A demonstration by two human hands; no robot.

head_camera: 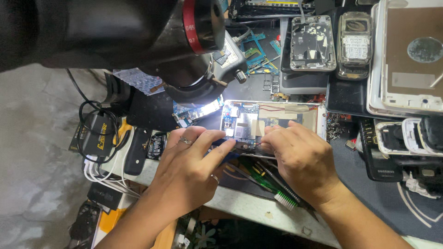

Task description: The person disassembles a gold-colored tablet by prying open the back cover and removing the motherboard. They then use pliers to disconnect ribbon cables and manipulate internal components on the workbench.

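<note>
Seen from above, a cluttered repair counter [244, 203] fills the view. At its centre lies an opened tablet [272, 121], back cover off, its circuit board and taped metal shield lit by a microscope's ring light [203, 109]. The left hand [189, 170], wearing two rings, presses its fingertips on the tablet's near edge, at about 6 o'clock on the device. The right hand [300, 157] pinches something small over the board beside it; what it pinches is hidden by the fingers.

The tablet looks thin, light and stiff, but fragile: bare components, fine red wires and tape suggest it is best held by its metal frame edges, not the board.

At 12 o'clock sit loose blue-green circuit boards [256, 50]. At 1 o'clock rest two stripped phone shells [330, 42], silver and grey. At 2 o'clock lies a large white tablet back [408, 60] bearing a round grey patch. At 9 o'clock, a black power adapter [99, 133] with a yellow-lettered label is wrapped in cable. A green-bristled brush [277, 191] lies just under the right wrist.
</note>
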